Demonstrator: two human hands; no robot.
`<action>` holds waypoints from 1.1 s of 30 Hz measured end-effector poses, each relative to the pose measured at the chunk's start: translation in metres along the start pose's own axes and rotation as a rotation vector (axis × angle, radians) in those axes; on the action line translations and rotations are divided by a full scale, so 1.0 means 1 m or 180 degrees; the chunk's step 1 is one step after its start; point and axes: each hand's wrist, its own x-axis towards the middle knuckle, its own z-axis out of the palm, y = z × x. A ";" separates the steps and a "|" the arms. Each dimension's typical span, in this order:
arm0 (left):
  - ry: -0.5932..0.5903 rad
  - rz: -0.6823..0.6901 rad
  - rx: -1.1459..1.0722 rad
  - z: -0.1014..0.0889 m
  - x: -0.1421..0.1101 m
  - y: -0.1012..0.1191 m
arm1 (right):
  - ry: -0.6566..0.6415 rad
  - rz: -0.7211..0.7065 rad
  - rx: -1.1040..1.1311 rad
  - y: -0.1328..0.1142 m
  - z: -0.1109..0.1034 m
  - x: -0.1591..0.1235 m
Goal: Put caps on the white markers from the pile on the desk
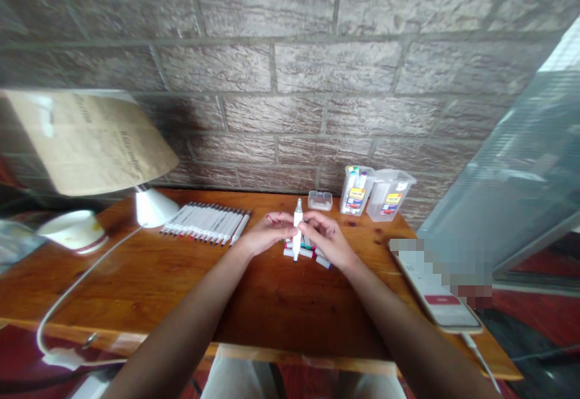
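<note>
A white marker (297, 230) stands nearly upright between my two hands above the wooden table. My left hand (270, 232) pinches it from the left, thumb and fingers closed on the barrel. From the other side my right hand (327, 237) grips the same marker with its thumb and fingers. The marker's upper tip looks grey and bare of a cap; its lower end is dark. Several loose caps (323, 262) with coloured ends lie on the table just below and behind the hands, partly hidden by them.
A row of capped markers (206, 223) lies at the left beside a lamp (154, 205) and a paper cup (75, 230). At the back right stand a clear box with markers (356, 190), another clear box (390, 196) and a small lid (319, 200). A phone (437, 293) lies right.
</note>
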 end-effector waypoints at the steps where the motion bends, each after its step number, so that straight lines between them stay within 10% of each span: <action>1: -0.0020 0.0000 0.0097 -0.001 0.000 0.000 | 0.0006 0.0067 0.0108 0.000 0.000 0.000; 16: -0.0211 0.0023 0.0623 -0.002 0.000 0.000 | -0.0156 0.0700 0.1235 0.014 -0.002 0.001; 24: 0.1024 0.0580 0.2807 -0.031 0.003 0.010 | 0.0841 0.1132 0.1924 0.003 -0.015 0.012; 28: 0.1341 -0.0083 0.4496 -0.036 -0.003 0.012 | 0.1091 0.1342 0.1957 0.007 -0.021 0.015; 33: 0.0967 -0.0901 0.4660 -0.027 -0.005 0.011 | 0.1059 0.1364 0.1904 0.009 -0.020 0.015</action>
